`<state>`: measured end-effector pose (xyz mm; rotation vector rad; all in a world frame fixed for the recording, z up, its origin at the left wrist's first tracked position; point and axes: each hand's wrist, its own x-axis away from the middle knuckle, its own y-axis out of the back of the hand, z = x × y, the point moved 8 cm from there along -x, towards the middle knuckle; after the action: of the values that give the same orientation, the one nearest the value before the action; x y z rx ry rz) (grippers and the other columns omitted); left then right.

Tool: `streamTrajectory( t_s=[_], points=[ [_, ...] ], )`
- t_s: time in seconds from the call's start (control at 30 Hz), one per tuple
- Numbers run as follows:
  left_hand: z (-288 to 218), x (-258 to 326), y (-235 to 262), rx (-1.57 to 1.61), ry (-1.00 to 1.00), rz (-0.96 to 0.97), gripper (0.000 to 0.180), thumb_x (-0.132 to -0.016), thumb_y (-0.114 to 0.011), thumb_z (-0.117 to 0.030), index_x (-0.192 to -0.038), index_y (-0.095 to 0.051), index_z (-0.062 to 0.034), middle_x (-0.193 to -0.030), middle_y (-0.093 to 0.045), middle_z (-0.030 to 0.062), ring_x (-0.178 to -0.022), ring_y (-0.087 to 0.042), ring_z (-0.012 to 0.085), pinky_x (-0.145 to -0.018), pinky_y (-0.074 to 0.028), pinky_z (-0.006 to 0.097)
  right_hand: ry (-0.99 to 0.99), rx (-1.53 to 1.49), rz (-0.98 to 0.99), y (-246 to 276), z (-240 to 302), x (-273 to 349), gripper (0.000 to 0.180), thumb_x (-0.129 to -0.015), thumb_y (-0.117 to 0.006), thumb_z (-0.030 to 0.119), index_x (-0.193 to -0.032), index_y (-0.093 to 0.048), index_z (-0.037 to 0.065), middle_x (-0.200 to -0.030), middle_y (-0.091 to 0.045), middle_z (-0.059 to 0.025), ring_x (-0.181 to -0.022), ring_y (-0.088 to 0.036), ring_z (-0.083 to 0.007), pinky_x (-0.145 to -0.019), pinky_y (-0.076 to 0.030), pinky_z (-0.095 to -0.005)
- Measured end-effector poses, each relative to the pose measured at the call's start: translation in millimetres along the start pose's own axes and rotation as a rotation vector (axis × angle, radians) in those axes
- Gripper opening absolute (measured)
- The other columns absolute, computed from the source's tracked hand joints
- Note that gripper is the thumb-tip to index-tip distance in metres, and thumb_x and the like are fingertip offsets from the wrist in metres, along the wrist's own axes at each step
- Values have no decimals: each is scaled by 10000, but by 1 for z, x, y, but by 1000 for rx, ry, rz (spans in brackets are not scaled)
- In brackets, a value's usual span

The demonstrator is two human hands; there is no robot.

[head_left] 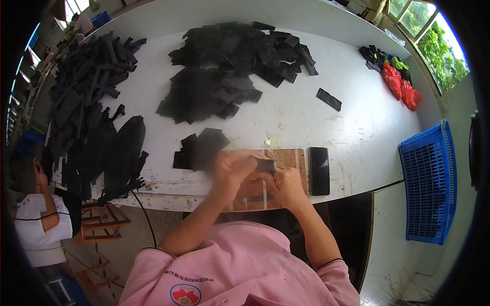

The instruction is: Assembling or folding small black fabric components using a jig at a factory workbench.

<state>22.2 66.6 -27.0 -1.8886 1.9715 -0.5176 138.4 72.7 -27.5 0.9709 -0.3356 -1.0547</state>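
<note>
Both my hands meet over a brown board (247, 196) at the table's front edge. Between them is a small black rectangular piece (264, 164). My left hand (236, 167) has its fingers closed on the left end of this piece. My right hand (284, 184) pinches it from the right and below, with the thumb and fingers bent. Just left of my left hand lies a small heap of black pieces (201, 147), partly blurred. A black smartphone (320, 171) lies to the right of the board.
Big piles of flat black pieces (214, 66) cover the far middle of the white table (357, 137). Long black strips (89, 76) are heaped at left. One black piece (329, 100) lies apart. Red bags (400, 86) sit far right; a blue crate (427, 183) stands right. Another person (43, 214) is at left.
</note>
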Motion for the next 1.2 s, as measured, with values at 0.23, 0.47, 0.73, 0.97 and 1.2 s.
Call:
streamTrajectory(
  t_s=[0.23, 0.47, 0.73, 0.97, 1.2],
  points=[
    [5, -47, 130, -1127, -228, -549, 200, -730, -606, -62, -903, -565, 29, -807, -612, 106, -735, -585, 189, -676, -460, 274, -119, -789, -266, 95, 21, -5, 394, -872, -483, 323, -631, -500, 11, -548, -504, -38, -497, -469, -90, -466, -361, -214],
    [32, -101, 154, -1639, -91, -270, 213, -625, -693, -125, -757, -565, -18, -814, -558, 129, -838, -518, 291, -761, -415, 378, -661, -296, -239, 12, -84, 179, 380, -851, -520, 233, -559, -472, -7, -486, -478, -61, -438, -478, -134, -421, -350, -277],
    [-67, -58, 95, -1199, -670, -371, 113, -697, -625, -32, -724, -515, -26, -753, -581, 50, -716, -522, 167, -688, -412, 282, -999, 322, 233, -108, -165, 301, 398, -841, -488, 360, -712, -549, -11, -693, -571, -228, -636, -562, -380, -568, -441, -457],
    [-34, 13, 95, 330, -43, -557, 90, -844, -519, -103, -916, -530, -49, -898, -580, 73, -813, -545, 169, -747, -427, 314, -301, -452, -31, -44, -5, 95, 186, -765, -611, 180, -803, -571, 2, -679, -551, -123, -576, -550, -254, -542, -447, -308],
    [63, 67, 59, 610, 410, -460, 175, -848, -511, -162, -988, -536, -59, -978, -588, 72, -881, -553, 191, -767, -445, 318, -445, -1325, -239, -57, 39, 30, 312, -772, -629, 183, -976, -521, -27, -807, -556, -52, -674, -505, -124, -612, -428, -233]
  ],
)
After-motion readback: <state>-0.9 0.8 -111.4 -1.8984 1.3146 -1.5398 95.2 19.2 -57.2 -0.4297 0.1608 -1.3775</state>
